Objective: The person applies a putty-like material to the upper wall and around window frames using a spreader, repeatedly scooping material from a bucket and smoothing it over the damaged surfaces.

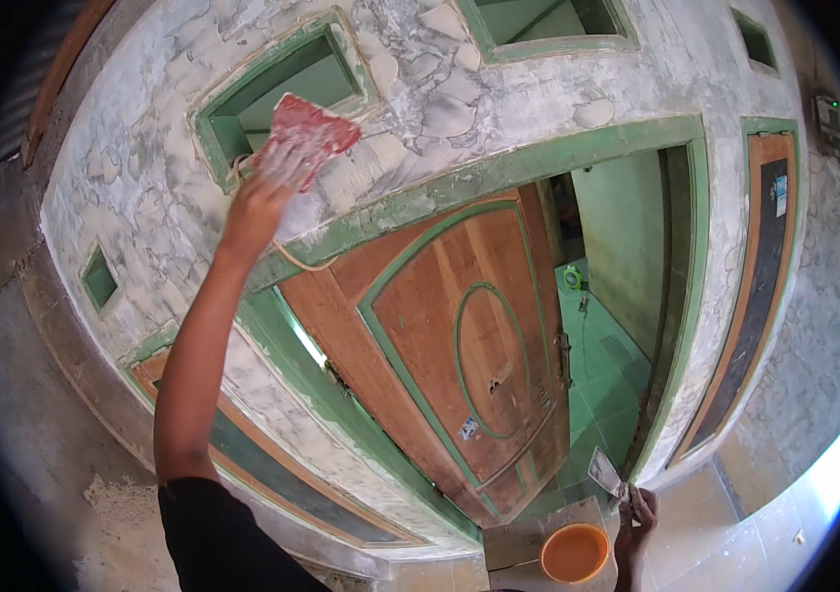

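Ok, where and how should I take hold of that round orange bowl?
I'd pinch the round orange bowl by its right rim from above, thumb and fingers on either side of the wall: its open top faces up and I see no handle. The right hand is beside that edge, but it holds a putty knife, so it would probably need freeing first.

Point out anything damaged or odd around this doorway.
The wall looks blotchy, with uneven pale and grey patches. A loose cord also droops over the green door frame, which looks untidy.
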`<state>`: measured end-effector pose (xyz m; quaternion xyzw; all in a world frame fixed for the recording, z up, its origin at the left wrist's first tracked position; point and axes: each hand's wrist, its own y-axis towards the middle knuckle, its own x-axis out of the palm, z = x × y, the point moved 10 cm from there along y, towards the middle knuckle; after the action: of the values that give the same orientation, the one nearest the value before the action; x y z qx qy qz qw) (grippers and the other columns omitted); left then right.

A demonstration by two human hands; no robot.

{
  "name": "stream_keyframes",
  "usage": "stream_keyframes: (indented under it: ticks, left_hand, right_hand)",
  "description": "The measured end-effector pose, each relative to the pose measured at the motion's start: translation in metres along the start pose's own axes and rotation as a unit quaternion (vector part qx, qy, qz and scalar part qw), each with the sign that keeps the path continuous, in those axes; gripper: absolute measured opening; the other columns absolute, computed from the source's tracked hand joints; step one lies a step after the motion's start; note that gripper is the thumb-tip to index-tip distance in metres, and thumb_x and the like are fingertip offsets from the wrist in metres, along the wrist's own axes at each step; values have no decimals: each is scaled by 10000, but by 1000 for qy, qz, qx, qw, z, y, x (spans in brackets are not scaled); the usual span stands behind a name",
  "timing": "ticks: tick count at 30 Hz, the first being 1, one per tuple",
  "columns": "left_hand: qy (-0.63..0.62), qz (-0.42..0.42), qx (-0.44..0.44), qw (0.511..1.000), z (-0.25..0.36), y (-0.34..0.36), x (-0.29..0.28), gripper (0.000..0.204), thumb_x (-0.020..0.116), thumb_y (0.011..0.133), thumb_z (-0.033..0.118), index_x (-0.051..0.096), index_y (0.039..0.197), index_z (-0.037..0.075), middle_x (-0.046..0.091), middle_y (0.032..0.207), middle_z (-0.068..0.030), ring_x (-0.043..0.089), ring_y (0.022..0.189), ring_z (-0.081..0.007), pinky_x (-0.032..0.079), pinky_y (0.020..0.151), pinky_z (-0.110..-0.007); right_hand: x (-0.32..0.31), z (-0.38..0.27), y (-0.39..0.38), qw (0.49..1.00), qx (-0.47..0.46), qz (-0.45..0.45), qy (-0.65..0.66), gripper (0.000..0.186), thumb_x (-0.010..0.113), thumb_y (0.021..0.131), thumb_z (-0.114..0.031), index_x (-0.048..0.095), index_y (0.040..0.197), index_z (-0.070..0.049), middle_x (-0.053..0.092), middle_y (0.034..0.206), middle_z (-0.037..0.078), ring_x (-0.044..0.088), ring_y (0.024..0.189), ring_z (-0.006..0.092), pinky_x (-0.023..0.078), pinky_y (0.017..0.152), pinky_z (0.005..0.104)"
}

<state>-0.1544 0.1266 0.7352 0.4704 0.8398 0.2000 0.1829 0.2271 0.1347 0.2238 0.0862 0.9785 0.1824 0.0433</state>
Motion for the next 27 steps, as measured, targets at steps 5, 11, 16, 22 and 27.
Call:
stream_keyframes:
  ticks: [5, 11, 16, 22, 27]
  left_hand:
    - [-135, 139, -156, 969, 5, -21, -71, 310, 520, 804, -41, 584, 1106, -7, 599, 1123, -121, 587, 1029, -245, 459, 901, -320]
    - [-747, 139, -482, 436, 120, -75, -15, 190, 547, 856, 20, 562, 1022, -72, 614, 963, -87, 588, 807, -112, 501, 689, -247]
    - [-834, 40, -457, 307, 223, -73, -16, 194, 553, 847, 6, 565, 1023, -74, 619, 951, -92, 584, 834, -117, 479, 750, -255]
    - [-830, -27, -403, 385, 269, -77, -40, 197, 538, 867, 25, 584, 1021, -87, 631, 903, -78, 568, 803, -92, 455, 720, -217]
    - [-763, -100, -248, 589, 285, -71, -62, 237, 537, 856, 17, 583, 1064, -85, 646, 852, -78, 568, 725, -89, 466, 626, -225]
  right_hand:
    - [0, -15, 6, 998, -52, -24, -17, 266, 517, 864, -41, 579, 1112, 34, 545, 988, 104, 524, 910, 170, 439, 756, 277]
    - [30, -28, -3, 970, 89, -97, 204, 342, 440, 941, -243, 511, 1085, 58, 563, 838, 73, 542, 772, 134, 443, 667, 258]
    - [60, -83, -5, 929, 152, -221, 255, 354, 482, 917, -285, 582, 896, 54, 547, 757, 39, 494, 656, 87, 395, 577, 220]
    - [61, -98, 1, 928, 164, -224, 250, 328, 451, 945, -272, 561, 896, 33, 522, 639, 33, 442, 490, 52, 331, 421, 196]
    - [68, -115, 11, 896, 156, -237, 341, 430, 447, 936, -363, 550, 922, 54, 483, 561, 64, 378, 356, 82, 264, 307, 213]
